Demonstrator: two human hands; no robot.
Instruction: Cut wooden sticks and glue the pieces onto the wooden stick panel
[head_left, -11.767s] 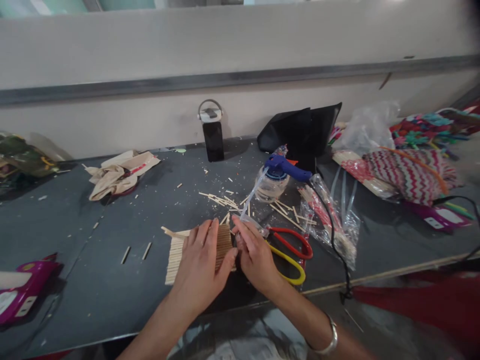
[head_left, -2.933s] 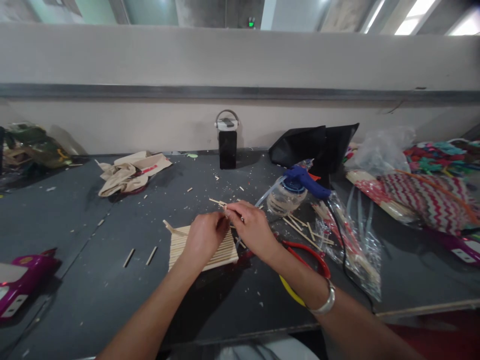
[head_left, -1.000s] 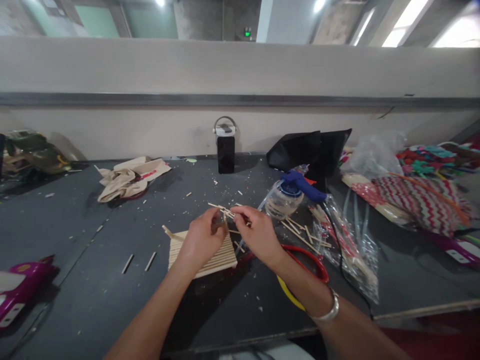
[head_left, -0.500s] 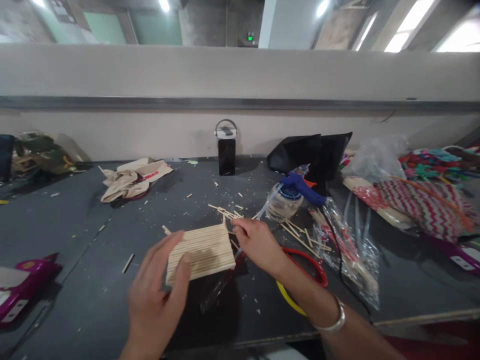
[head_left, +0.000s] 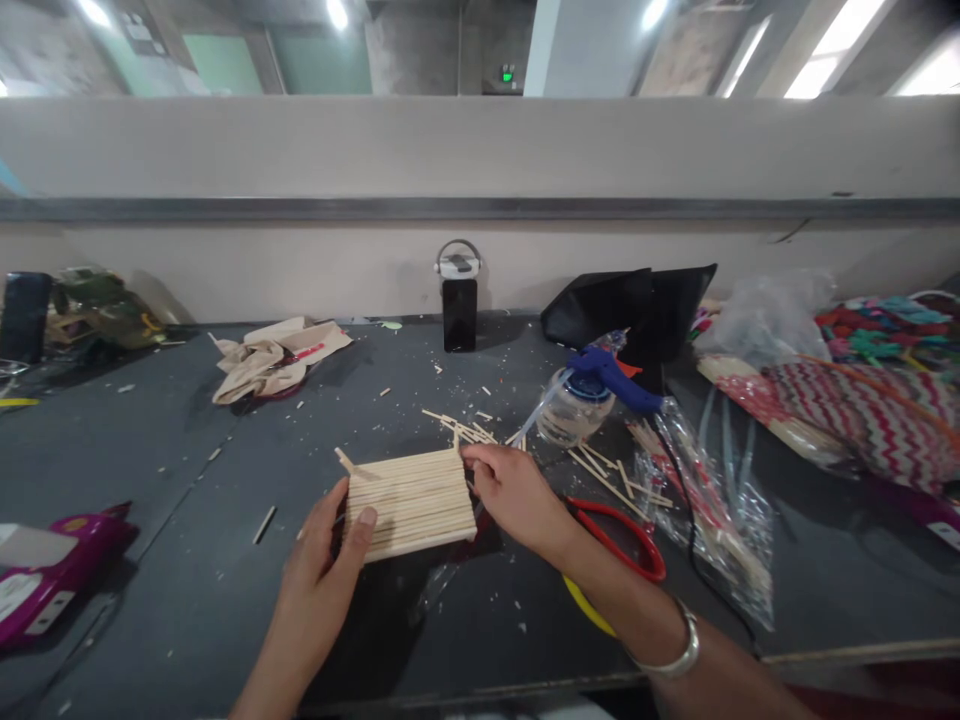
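A flat panel of thin wooden sticks [head_left: 412,495] laid side by side is held over the table. My left hand [head_left: 322,570] grips its left end, thumb on top and fingers round the edge. One short stick [head_left: 345,461] juts up at the far left corner, and another short stick [head_left: 457,440] stands at the far right corner. My right hand [head_left: 517,495] is at that right corner, its index fingertip against the corner and the other fingers curled; anything between them is hidden. Behind the hand, a blue glue gun [head_left: 611,375] rests on a clear jar [head_left: 574,410].
Loose sticks [head_left: 465,428] lie beyond the panel. Red-handled scissors [head_left: 626,545] are partly under my right forearm. A plastic bag of sticks [head_left: 720,510] lies right, crossed by a black cable. A phone [head_left: 460,315] stands at the back, a crumpled cloth [head_left: 274,360] left, a purple tool [head_left: 56,570] far left.
My left hand has closed more firmly on the panel's left end, its thumb now flat on top. The far left stick shows more clearly. My right hand stays at the far right corner.
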